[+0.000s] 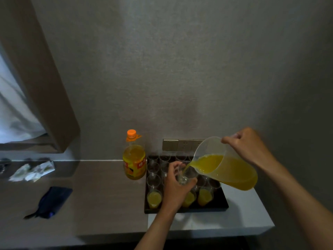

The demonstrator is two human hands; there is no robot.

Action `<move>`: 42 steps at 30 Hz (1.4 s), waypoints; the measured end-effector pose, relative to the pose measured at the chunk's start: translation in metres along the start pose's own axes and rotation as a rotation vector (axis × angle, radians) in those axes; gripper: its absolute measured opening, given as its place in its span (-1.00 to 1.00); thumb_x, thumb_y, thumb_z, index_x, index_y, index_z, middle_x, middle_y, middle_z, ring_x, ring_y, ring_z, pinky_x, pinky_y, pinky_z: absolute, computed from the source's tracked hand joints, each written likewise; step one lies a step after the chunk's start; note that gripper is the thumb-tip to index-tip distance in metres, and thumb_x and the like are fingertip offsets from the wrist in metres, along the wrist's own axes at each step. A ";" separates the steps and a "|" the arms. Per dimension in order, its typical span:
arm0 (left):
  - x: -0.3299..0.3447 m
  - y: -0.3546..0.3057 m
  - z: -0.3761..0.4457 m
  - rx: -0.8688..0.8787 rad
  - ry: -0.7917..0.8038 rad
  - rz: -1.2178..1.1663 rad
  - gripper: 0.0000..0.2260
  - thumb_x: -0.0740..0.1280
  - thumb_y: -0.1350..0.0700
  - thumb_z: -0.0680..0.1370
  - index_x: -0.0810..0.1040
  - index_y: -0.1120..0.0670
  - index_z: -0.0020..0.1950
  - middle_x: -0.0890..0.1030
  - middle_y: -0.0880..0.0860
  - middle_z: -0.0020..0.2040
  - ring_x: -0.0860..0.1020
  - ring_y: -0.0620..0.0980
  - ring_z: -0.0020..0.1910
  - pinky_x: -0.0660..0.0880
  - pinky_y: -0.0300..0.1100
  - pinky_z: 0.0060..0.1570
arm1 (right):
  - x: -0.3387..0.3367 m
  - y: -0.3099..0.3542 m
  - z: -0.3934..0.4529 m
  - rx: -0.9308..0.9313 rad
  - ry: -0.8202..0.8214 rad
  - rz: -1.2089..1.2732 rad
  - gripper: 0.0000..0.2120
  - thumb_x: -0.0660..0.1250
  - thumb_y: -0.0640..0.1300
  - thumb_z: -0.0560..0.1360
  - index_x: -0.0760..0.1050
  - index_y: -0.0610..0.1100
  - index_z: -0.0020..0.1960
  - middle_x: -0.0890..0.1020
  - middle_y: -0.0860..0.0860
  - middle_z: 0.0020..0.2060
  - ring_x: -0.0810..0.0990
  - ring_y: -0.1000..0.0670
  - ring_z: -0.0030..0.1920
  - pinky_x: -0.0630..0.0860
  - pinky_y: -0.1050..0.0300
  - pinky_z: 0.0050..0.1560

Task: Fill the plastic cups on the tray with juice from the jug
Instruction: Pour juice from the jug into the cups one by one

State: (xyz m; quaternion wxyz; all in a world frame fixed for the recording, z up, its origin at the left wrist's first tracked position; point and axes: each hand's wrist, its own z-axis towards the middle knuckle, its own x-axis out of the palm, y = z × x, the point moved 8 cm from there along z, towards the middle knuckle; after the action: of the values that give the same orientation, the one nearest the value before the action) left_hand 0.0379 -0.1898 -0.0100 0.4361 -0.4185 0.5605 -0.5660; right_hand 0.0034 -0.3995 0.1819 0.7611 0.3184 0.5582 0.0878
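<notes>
Item: our left hand (175,188) grips a thin clear plastic cup (186,175) over the black tray (222,204). At three o'clock, our right hand (249,146) holds the translucent juice jug (228,168). We judge the cup flimsy: hold mid-wall, gently.

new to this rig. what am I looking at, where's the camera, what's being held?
No robot here: a person works with bare hands, filmed by one wide-angle camera on their head, looking down. The right hand tilts a clear plastic jug of orange juice; the left hand holds a clear plastic cup at its spout. Below, a dark rectangular tray holds clear cups, three in the near row already filled. An orange-capped juice bottle stands beside it on the brown counter.
</notes>
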 end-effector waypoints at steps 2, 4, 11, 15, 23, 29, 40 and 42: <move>-0.001 0.003 0.001 -0.002 -0.004 0.014 -0.48 0.60 0.05 0.40 0.43 -0.22 0.23 0.58 -0.28 0.19 0.52 -0.31 0.22 0.54 -0.24 0.16 | -0.001 0.001 0.000 -0.004 -0.004 -0.005 -0.54 0.48 -0.01 0.47 0.33 -0.03 -0.49 0.28 0.07 -0.62 0.27 0.01 -0.54 0.55 -0.21 -0.27; -0.001 0.007 0.001 -0.006 -0.006 0.017 -0.48 0.60 0.06 0.40 0.43 -0.23 0.21 0.59 -0.23 0.20 0.53 -0.30 0.21 0.55 -0.22 0.15 | -0.002 0.002 0.000 -0.008 -0.012 -0.006 -0.52 0.48 -0.02 0.47 0.31 -0.03 -0.50 0.26 0.07 -0.61 0.24 0.01 -0.53 0.55 -0.22 -0.26; -0.001 0.014 0.003 -0.009 -0.005 0.039 -0.48 0.60 0.11 0.40 0.43 -0.20 0.22 0.61 -0.15 0.18 0.57 -0.24 0.17 0.60 -0.15 0.15 | -0.006 0.000 0.002 -0.022 -0.006 0.002 -0.53 0.47 0.04 0.47 0.33 -0.04 -0.49 0.35 -0.04 -0.61 0.37 -0.11 -0.53 0.57 -0.17 -0.26; 0.000 0.018 0.005 -0.007 -0.014 0.053 -0.47 0.60 0.11 0.40 0.42 -0.23 0.22 0.60 -0.14 0.21 0.57 -0.20 0.21 0.58 -0.11 0.19 | -0.008 0.003 0.003 -0.051 0.000 0.015 -0.56 0.46 0.00 0.49 0.34 -0.02 -0.46 0.28 0.08 -0.62 0.24 0.04 -0.55 0.38 -0.02 -0.34; -0.001 0.023 0.008 -0.016 -0.039 0.043 -0.46 0.60 0.10 0.39 0.43 -0.23 0.23 0.59 -0.17 0.21 0.55 -0.23 0.21 0.57 -0.10 0.21 | -0.010 0.004 0.008 -0.046 -0.005 0.006 -0.59 0.46 0.01 0.48 0.37 -0.02 -0.46 0.28 0.08 -0.62 0.25 0.02 -0.54 0.37 0.01 -0.32; -0.003 0.021 0.009 -0.009 -0.037 0.042 -0.47 0.60 0.10 0.40 0.43 -0.18 0.24 0.59 -0.17 0.21 0.55 -0.24 0.20 0.58 -0.10 0.20 | -0.007 0.008 0.011 -0.069 0.002 0.012 -0.54 0.45 -0.01 0.49 0.32 -0.02 -0.47 0.24 0.10 -0.64 0.17 0.09 -0.61 0.32 0.05 -0.34; -0.010 0.017 0.009 0.006 -0.045 0.051 -0.49 0.59 0.15 0.42 0.43 -0.14 0.23 0.57 -0.15 0.18 0.52 -0.35 0.14 0.53 -0.40 -0.01 | -0.001 0.012 0.012 -0.063 -0.008 0.021 -0.53 0.46 0.00 0.47 0.29 -0.02 -0.48 0.26 0.09 -0.62 0.20 0.07 -0.58 0.34 0.04 -0.33; -0.011 0.017 0.010 0.003 -0.038 0.041 -0.50 0.59 0.16 0.42 0.43 -0.12 0.23 0.58 -0.15 0.17 0.52 -0.37 0.12 0.51 -0.45 -0.03 | 0.000 0.013 0.012 -0.070 -0.011 0.012 -0.52 0.46 0.00 0.46 0.27 -0.02 -0.49 0.26 0.10 -0.63 0.21 0.07 -0.58 0.31 0.04 -0.34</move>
State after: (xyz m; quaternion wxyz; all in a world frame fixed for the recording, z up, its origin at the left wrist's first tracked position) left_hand 0.0507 -0.1816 -0.0271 0.4587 -0.4169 0.5599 -0.5498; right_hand 0.0173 -0.3944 0.1920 0.7744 0.2954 0.5486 0.1097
